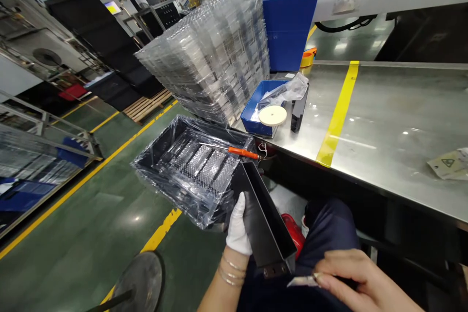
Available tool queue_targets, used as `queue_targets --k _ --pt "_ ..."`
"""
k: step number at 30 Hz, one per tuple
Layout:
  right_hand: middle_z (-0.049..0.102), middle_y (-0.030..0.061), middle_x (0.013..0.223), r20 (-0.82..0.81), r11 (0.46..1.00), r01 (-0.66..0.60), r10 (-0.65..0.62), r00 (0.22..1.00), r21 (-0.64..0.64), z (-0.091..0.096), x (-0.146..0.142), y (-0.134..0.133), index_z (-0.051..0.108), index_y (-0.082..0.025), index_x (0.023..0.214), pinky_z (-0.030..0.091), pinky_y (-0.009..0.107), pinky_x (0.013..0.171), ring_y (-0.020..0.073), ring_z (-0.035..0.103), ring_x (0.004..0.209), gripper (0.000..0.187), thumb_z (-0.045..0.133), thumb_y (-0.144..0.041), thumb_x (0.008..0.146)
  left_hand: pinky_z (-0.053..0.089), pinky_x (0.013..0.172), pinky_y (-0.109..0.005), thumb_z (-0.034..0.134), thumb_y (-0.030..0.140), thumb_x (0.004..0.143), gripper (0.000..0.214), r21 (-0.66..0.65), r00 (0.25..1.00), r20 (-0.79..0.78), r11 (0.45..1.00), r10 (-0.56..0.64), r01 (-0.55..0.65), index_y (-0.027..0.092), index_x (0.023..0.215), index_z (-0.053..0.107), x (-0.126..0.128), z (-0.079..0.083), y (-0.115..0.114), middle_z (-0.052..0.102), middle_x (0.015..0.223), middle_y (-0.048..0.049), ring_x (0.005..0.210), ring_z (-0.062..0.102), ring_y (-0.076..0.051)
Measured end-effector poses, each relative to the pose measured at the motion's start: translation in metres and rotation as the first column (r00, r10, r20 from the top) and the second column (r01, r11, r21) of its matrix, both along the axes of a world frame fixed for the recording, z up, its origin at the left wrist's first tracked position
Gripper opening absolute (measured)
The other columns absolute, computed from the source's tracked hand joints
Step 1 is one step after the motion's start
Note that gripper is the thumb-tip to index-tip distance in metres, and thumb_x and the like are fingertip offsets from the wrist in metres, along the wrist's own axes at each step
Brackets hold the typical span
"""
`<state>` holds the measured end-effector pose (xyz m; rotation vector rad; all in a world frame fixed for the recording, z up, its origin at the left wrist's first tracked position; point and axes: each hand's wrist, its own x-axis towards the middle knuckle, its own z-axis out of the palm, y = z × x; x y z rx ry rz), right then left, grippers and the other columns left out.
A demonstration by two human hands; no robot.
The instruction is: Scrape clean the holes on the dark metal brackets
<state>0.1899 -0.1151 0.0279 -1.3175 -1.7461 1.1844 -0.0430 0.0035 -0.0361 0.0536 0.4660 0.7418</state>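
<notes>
My left hand [239, 228], in a white glove, grips a long black box-shaped channel part [261, 222] from its left side. The thumb lies along its outer wall; the other fingers are hidden behind it. The part is tilted, with its open side up and a bracket with holes at the near end. My bare right hand [351, 275] pinches a small pale knife blade [302, 281], whose tip points left, just below that near end. Blade and part look close, but I cannot tell whether they touch.
Left of the part is a plastic-lined black crate [161, 183] with an orange-handled screwdriver [243, 152] across it. The metal bench [395, 122] holds a blue bin [252, 107], a cream disc [272, 115] and a black piece [299, 112]. Clear trays [219, 48] are stacked behind.
</notes>
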Motion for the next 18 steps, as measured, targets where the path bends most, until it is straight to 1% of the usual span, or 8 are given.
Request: queue_targets --k 3,5,7,10,12,14,16,18 --pt "0.074 -0.0004 0.078 -0.032 1.0 0.014 -0.014 0.999 0.01 -0.002 0.0 0.001 0.077 -0.027 0.088 0.055 0.023 0.065 0.0155 0.071 0.07 0.029 0.055 -0.04 0.102 0.041 0.118 -0.044 0.062 0.052 0.095 0.04 -0.019 0.999 -0.041 1.0 0.009 -0.009 0.017 0.097 0.081 -0.001 0.003 0.0 0.081 0.092 -0.0084 0.113 0.072 -0.028" --pt "0.075 0.0004 0.08 -0.038 1.0 0.025 -0.025 0.999 0.005 -0.002 -0.001 0.001 0.077 -0.027 0.09 0.056 0.024 0.066 0.0162 0.071 0.072 0.03 0.053 -0.04 0.103 0.043 0.117 -0.044 0.065 0.05 0.094 0.036 -0.022 0.996 -0.073 0.998 0.049 -0.051 0.017 0.097 0.081 -0.001 0.003 0.0 0.081 0.093 -0.0081 0.111 0.073 -0.028" --pt "0.075 -0.0008 0.079 -0.027 0.999 -0.026 0.026 0.999 -0.025 -0.001 -0.001 0.0 0.077 -0.028 0.088 0.057 0.023 0.068 0.016 0.072 0.073 0.03 0.054 -0.042 0.102 0.045 0.115 -0.043 0.067 0.047 0.093 0.034 -0.025 0.99 -0.113 0.995 0.089 -0.092 0.017 0.099 0.08 -0.001 0.001 0.0 0.081 0.099 -0.0087 0.109 0.073 -0.027" --pt "0.076 -0.0026 0.078 -0.016 0.997 -0.063 0.063 0.998 -0.046 0.002 0.002 0.0 0.078 -0.031 0.085 0.059 0.021 0.069 0.0159 0.074 0.075 0.027 0.059 -0.044 0.099 0.049 0.11 -0.04 0.071 0.046 0.091 0.033 -0.063 0.972 -0.191 0.987 0.135 -0.15 0.015 0.101 0.08 -0.001 -0.001 -0.001 0.081 0.1 -0.0089 0.096 0.076 -0.024" --pt "0.077 -0.0029 0.079 -0.023 1.0 0.008 -0.009 1.0 -0.016 0.002 0.004 0.002 0.079 -0.031 0.085 0.059 0.018 0.068 0.0153 0.075 0.073 0.026 0.06 -0.044 0.099 0.051 0.108 -0.039 0.078 0.042 0.085 0.03 -0.059 0.944 -0.265 0.974 0.198 -0.221 0.016 0.1 0.079 0.001 0.0 -0.002 0.081 0.096 -0.0071 0.088 0.076 -0.021" --pt "0.079 -0.0027 0.083 -0.041 0.993 0.113 -0.112 0.993 0.036 0.001 0.003 0.007 0.08 -0.032 0.086 0.059 0.016 0.069 0.0151 0.076 0.073 0.024 0.062 -0.043 0.097 0.051 0.108 -0.038 0.087 0.041 0.076 0.035 -0.021 0.917 -0.314 0.964 0.246 -0.266 0.017 0.1 0.079 0.003 0.002 -0.005 0.081 0.096 -0.0059 0.089 0.076 -0.021" --pt "0.08 -0.0023 0.084 -0.08 0.975 0.209 -0.203 0.976 0.076 -0.001 -0.001 0.014 0.081 -0.032 0.086 0.059 0.015 0.07 0.0155 0.077 0.074 0.02 0.065 -0.042 0.095 0.049 0.109 -0.037 0.093 0.047 0.065 0.051 -0.019 0.928 -0.313 0.975 0.204 -0.22 0.016 0.102 0.079 0.005 0.006 -0.01 0.081 0.098 -0.0069 0.095 0.075 -0.023" --pt "0.079 -0.0014 0.08 -0.128 0.949 0.296 -0.282 0.951 0.106 -0.003 -0.007 0.024 0.08 -0.029 0.084 0.058 0.014 0.067 0.0156 0.076 0.071 0.019 0.068 -0.041 0.092 0.049 0.108 -0.036 0.095 0.054 0.057 0.065 -0.007 0.943 -0.303 0.989 0.138 -0.147 0.013 0.105 0.079 0.007 0.009 -0.017 0.081 0.1 -0.009 0.097 0.074 -0.024"
